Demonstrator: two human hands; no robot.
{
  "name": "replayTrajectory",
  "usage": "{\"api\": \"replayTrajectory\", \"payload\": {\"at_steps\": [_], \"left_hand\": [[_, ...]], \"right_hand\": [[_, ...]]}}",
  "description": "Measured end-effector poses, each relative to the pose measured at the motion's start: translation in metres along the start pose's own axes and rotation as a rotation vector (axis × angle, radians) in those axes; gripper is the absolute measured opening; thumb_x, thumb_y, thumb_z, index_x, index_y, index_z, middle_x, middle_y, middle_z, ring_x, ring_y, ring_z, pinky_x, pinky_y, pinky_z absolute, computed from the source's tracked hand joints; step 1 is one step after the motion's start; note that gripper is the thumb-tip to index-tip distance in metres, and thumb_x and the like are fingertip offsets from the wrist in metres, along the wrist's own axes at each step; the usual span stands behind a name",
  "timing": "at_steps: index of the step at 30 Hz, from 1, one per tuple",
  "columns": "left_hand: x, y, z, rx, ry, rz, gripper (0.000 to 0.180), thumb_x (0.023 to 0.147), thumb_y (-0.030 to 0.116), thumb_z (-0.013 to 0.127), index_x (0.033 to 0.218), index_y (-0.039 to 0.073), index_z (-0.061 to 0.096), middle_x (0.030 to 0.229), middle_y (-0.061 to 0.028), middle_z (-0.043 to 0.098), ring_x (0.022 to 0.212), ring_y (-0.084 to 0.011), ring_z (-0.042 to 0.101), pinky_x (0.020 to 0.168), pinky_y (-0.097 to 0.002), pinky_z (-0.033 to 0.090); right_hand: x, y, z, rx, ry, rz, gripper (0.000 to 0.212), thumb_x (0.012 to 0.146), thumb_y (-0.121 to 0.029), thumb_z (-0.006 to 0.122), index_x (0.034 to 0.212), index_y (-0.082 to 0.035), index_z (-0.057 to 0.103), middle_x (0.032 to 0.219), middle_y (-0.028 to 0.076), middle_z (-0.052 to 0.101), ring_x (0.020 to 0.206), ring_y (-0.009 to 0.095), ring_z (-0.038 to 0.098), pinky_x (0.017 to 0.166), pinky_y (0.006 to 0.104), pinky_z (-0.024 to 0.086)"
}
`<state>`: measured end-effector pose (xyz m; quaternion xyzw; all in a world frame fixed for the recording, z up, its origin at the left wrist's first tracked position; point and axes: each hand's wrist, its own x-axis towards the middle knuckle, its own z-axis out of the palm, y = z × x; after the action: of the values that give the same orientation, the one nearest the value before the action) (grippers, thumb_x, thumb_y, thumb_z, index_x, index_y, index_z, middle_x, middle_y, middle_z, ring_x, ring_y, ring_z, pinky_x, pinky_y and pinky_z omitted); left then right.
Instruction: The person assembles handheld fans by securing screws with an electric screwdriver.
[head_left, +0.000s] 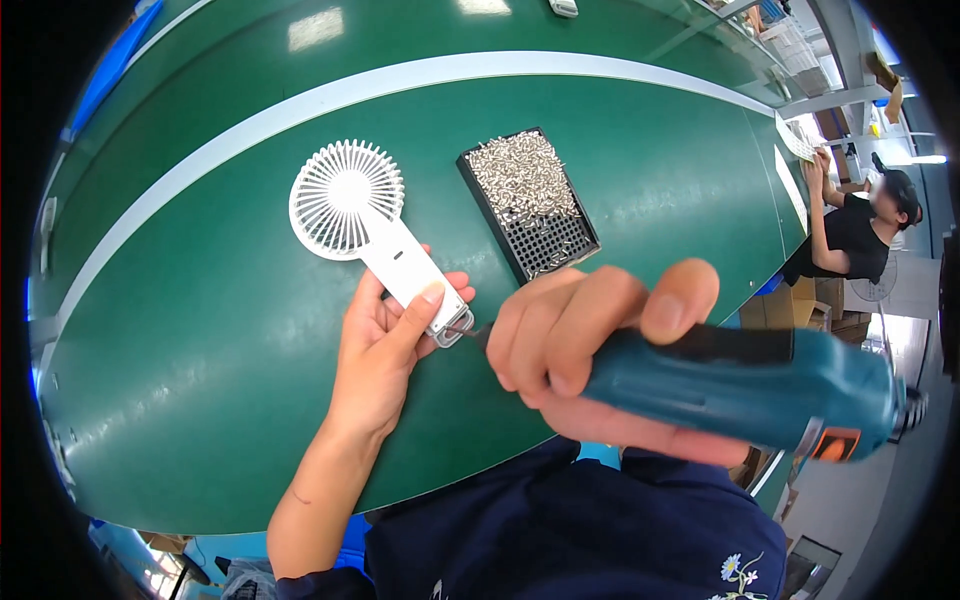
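My left hand [385,325] is closed around the handle of a white handheld fan [405,265], with the thumb pressed on top near the handle's lower end. The fan's round slatted head points away from me to the upper left. In my right hand [580,340] is a teal electric screwdriver [740,385], gripped along its body and lying nearly level. Its thin bit reaches left to the wire loop at the foot of the fan's handle; whether the tip sits on a screw is too small to tell.
A black tray [545,240] with many small silver screws [520,175] stands beyond my right hand on the green table [200,400]. A white strip [400,75] curves across the far side. At the far right a person [850,230] in black works with paper.
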<state>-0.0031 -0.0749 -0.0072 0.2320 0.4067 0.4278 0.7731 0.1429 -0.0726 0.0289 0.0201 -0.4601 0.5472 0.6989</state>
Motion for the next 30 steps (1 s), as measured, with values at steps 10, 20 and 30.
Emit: {"api": "replayTrajectory", "payload": {"at_steps": [10,20,30], "left_hand": [[0.000,0.000,0.001,-0.012,-0.025,-0.002,0.044,0.094,0.013,0.056,0.132,0.001,0.036,0.113,-0.0184,0.060,0.104,-0.0230,0.062,0.088,-0.0346,0.052],[-0.003,-0.002,-0.002,0.016,-0.010,0.038,0.044,0.093,0.015,0.057,0.131,0.002,0.038,0.113,-0.0180,0.061,0.104,-0.0224,0.061,0.088,-0.0339,0.051],[-0.001,0.002,-0.003,0.013,-0.012,0.028,0.044,0.094,0.014,0.055,0.132,0.004,0.037,0.112,-0.0162,0.061,0.101,-0.0230,0.062,0.086,-0.0352,0.052]], "right_hand": [[-0.001,0.012,-0.001,-0.023,0.004,0.024,0.090,0.059,-0.064,0.077,0.112,0.001,0.043,0.076,0.016,0.056,0.064,0.020,0.052,0.059,0.0318,0.044],[-0.006,0.010,0.012,-0.113,0.093,0.113,0.021,0.086,-0.006,0.059,0.101,-0.006,0.044,0.073,0.013,0.054,0.062,0.018,0.050,0.061,0.0324,0.041],[0.010,-0.002,-0.001,-0.217,0.088,-0.016,0.075,0.072,-0.076,0.054,0.115,-0.015,0.040,0.067,0.006,0.048,0.041,0.017,0.047,0.037,0.0295,0.040]]}}
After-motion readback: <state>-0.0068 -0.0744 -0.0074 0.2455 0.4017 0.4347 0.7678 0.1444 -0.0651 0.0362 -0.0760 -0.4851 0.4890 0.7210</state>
